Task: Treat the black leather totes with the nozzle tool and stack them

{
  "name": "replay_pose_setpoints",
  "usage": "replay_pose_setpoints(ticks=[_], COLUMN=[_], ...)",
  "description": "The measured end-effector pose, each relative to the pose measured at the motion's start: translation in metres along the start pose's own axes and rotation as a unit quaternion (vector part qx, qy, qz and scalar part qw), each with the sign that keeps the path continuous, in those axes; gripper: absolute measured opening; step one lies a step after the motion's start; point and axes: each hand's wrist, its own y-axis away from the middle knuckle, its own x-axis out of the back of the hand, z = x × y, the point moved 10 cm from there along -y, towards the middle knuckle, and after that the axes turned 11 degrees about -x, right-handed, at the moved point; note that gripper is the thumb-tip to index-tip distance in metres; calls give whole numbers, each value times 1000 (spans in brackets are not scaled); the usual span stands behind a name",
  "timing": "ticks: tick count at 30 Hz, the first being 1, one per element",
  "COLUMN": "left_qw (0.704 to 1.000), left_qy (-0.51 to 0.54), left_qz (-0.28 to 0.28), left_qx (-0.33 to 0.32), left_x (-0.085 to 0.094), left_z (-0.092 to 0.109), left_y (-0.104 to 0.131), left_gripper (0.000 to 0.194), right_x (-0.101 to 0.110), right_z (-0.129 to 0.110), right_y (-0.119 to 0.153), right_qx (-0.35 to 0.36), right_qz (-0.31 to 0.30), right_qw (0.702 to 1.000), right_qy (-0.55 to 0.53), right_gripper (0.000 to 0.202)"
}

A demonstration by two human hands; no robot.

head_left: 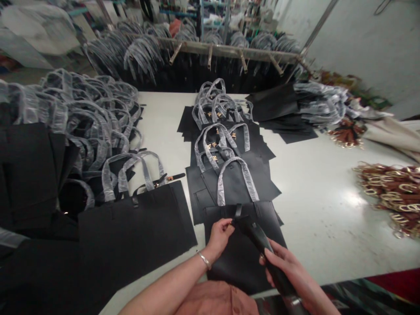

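Observation:
A black bag panel (234,260) lies in front of me, with a plastic-wrapped handle (243,173) arching from its far edge. My right hand (285,264) is wrapped round a long black handheld tool (256,234), whose exact kind I cannot make out. The tool's head rests over the panel near a short black strap (238,210). Beside that head, my left hand (219,239) is closed in a pinch at the strap's end. Whatever sits between its fingertips is too small to name. A bracelet (204,260) circles the left wrist.
More black panels with wrapped handles (210,144) overlap beyond the front one. Bags are piled at left, the nearest bag (138,227) lying flat. Brown straps with gold rings (390,192) lie at right on the white table (315,192). Behind stands a metal rack (226,49) with hanging bags.

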Motion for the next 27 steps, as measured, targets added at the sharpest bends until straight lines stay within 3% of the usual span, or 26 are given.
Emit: replay_pose_setpoints(ticks=[4, 8, 12, 15, 17, 19, 23, 25, 27], left_qw=[998, 1000, 999, 998, 996, 971, 859, 823, 809], left_qy=[-48, 5, 31, 13, -65, -193, -379, -414, -424], left_qz=[-22, -5, -27, -40, -63, -120, -260, -290, -300], left_qx=[-24, 5, 22, 46, 14, -71, -226, -260, -275], left_x=[-3, -2, -10, -14, -15, -22, -43, -46, -46], left_z=[7, 2, 0, -5, 0, 12, 19, 16, 13], left_y=[-3, -3, -2, -1, 0, 5, 33, 44, 48], left_gripper=[15, 22, 18, 17, 17, 20, 52, 49, 37], right_x=[1, 1, -4, 7, 13, 12, -8, -22, -35], right_z=[4, 2, 6, -6, -17, -22, -25, -25, -23], right_y=[1, 1, -2, -6, -7, -8, -13, -20, -29], right_qx=[-21, -14, -28, 6, 28, 26, 8, -2, -16], right_qz=[-1, 2, -26, 29, 59, 56, 15, -1, -12], right_qw=[1000, 1000, 999, 1000, 998, 998, 997, 995, 993], right_qy=[-6, 2, 9, -4, -6, 9, 72, 97, 117], right_gripper=[66, 66, 64, 68, 71, 73, 72, 71, 68])
